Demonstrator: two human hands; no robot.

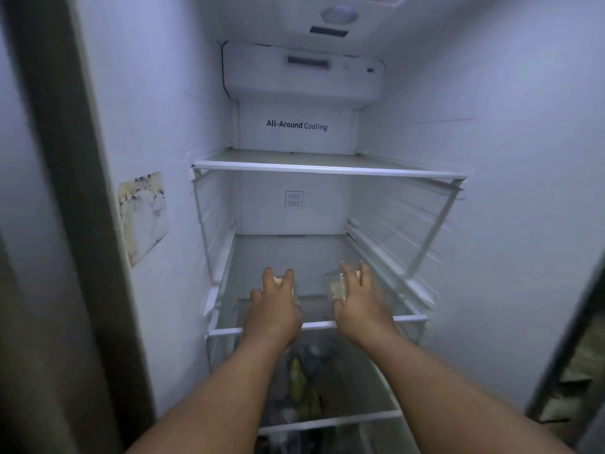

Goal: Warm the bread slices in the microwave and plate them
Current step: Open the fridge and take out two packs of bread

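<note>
With the left hand (273, 306) and right hand (358, 298) each curled over a pale bread slice (337, 287) near the front edge of the clear glass fridge shelf (324, 323), a loose grip risked dropping one into the compartment below.

Dim bluish light from the fridge lamp (339, 13) overhead, soft motion blur, wide-angle bending at the edges.

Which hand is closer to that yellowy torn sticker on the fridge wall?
The left hand. The torn sticker is on the fridge's left wall, above and left of it. The right hand is farther over, on the other side of the left hand. Each hand covers a pale slice.
</note>
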